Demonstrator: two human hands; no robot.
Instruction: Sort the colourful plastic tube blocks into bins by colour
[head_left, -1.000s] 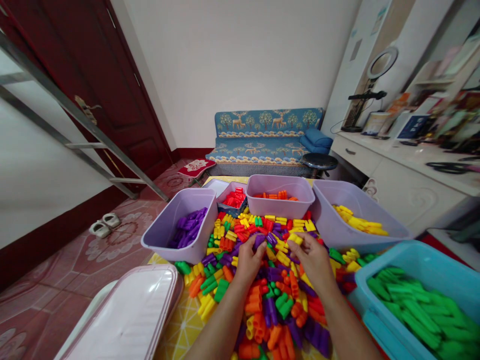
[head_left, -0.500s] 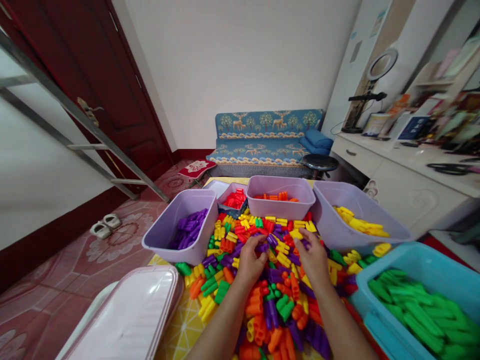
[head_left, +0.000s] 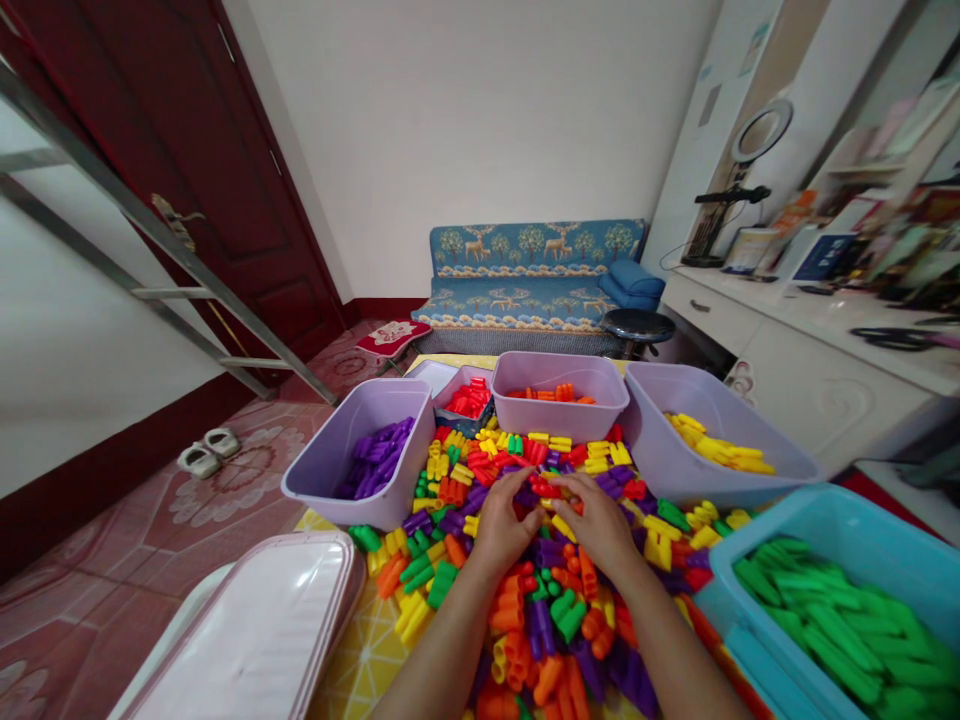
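Note:
In the head view both my hands are low over a spread of coloured plastic building blocks [head_left: 457, 490]. My right hand [head_left: 600, 520] reaches inward, its fingertips closed around a red block [head_left: 546, 487]. Facing it, my left hand [head_left: 504, 520] has thumb and forefinger curved apart, close to the red block's left end and over purple pieces. Whether the left fingertips touch the red block is hard to make out. Orange blocks [head_left: 508, 605] and a green block [head_left: 568, 615] lie between my forearms.
Around the pile stand a bin of purple blocks [head_left: 300, 485], a small tray of red ones [head_left: 469, 398], a bin of orange [head_left: 559, 412], a bin of yellow [head_left: 645, 440] and a turquoise bin of green [head_left: 724, 570]. A pale lid [head_left: 255, 630] lies front left.
My right hand has moved left, toward my left hand, leaving the yellow block it was near. A red block now shows at its fingertips. My left hand has barely shifted.

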